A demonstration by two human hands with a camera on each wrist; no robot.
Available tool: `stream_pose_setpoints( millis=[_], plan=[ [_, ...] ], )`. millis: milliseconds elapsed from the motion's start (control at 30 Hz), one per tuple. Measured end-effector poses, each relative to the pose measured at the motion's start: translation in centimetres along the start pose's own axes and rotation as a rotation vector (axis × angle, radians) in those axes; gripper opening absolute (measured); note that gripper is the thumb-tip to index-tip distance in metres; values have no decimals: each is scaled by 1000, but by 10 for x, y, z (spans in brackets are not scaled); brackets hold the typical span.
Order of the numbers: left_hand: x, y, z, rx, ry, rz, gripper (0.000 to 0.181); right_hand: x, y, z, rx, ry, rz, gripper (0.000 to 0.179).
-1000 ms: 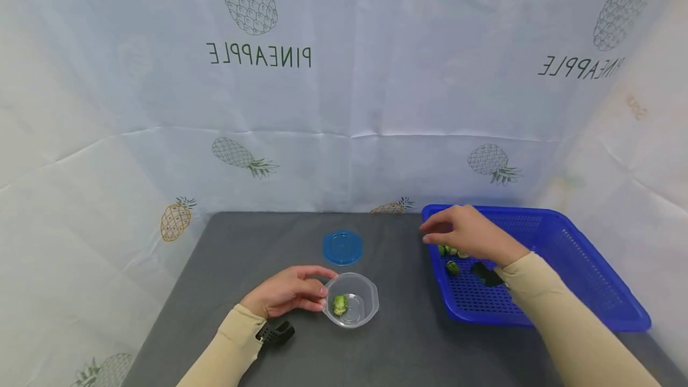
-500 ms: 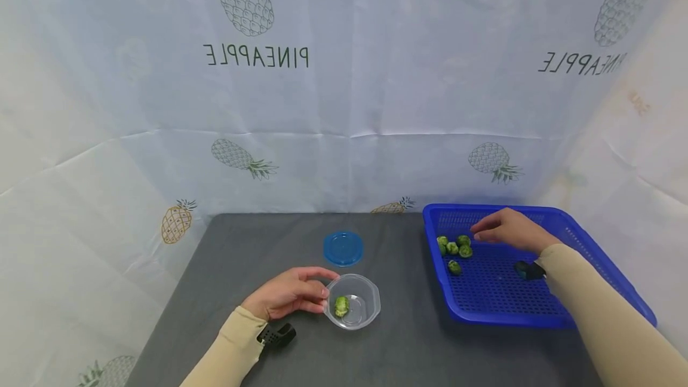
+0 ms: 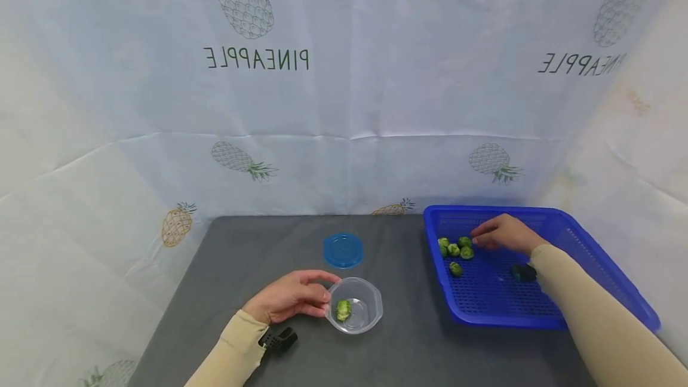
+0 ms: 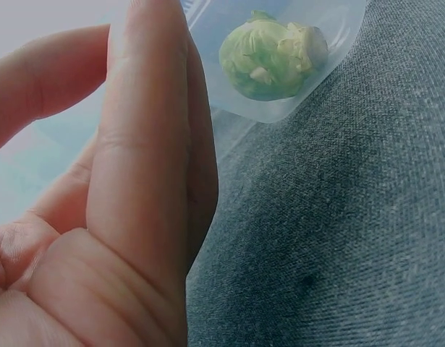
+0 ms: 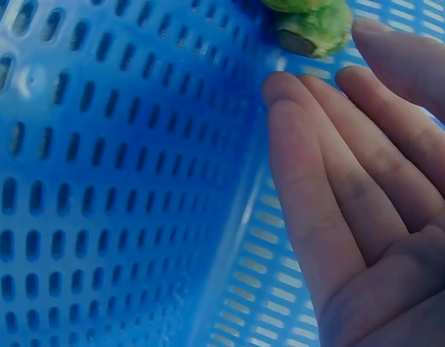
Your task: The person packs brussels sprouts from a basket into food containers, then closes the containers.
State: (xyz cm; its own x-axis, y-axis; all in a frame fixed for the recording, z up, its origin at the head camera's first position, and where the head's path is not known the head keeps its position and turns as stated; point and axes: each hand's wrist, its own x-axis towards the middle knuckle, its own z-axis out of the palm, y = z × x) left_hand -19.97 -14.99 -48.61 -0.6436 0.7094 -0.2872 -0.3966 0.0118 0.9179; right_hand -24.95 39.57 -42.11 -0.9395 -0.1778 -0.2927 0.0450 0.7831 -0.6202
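My left hand [image 3: 295, 297] grips the left rim of a clear plastic container [image 3: 372, 303], thumb and fingers at its edge. Inside lies one Brussels sprout [image 3: 343, 310], pale green with a cut stem end in the left wrist view. Over the blue basket [image 3: 457, 315], my right hand [image 3: 507, 235] reaches down with nothing in it. Its extended fingers [image 5: 305, 195] come close to the sprouts [image 5: 320, 29] in the right wrist view. Several Brussels sprouts [image 3: 466, 252] sit grouped at the basket's left side, with a single sprout [image 3: 455, 269] nearer the front.
A round blue lid [image 3: 343, 250] lies on the grey table [image 3: 269, 243] behind the container. The basket has raised perforated walls and takes up the table's right side. A curtain [image 3: 349, 100] printed with pineapples hangs along the back and sides.
My right hand has moved right from the basket's left rim, uncovering the sprouts, then lowered slightly beside them. My left hand stays on the container.
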Motion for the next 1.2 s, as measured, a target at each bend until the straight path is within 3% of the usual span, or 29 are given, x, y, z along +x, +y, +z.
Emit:
stream_pose_setpoints(
  millis=[433, 700, 1000, 1200],
  plan=[
    [-1, 1, 0, -2, -17, 3, 61, 8, -2, 10, 11, 58, 7, 42],
    [-1, 2, -1, -20, -17, -4, 60, 10, -8, 18, -67, 136, 13, 43],
    [3, 3, 1, -12, 2, -21, 58, 4, -8, 18, -89, 163, 25, 43],
    [1, 1, -1, 9, 17, -6, 59, -8, -10, 10, -63, 149, 22, 54]
  ],
)
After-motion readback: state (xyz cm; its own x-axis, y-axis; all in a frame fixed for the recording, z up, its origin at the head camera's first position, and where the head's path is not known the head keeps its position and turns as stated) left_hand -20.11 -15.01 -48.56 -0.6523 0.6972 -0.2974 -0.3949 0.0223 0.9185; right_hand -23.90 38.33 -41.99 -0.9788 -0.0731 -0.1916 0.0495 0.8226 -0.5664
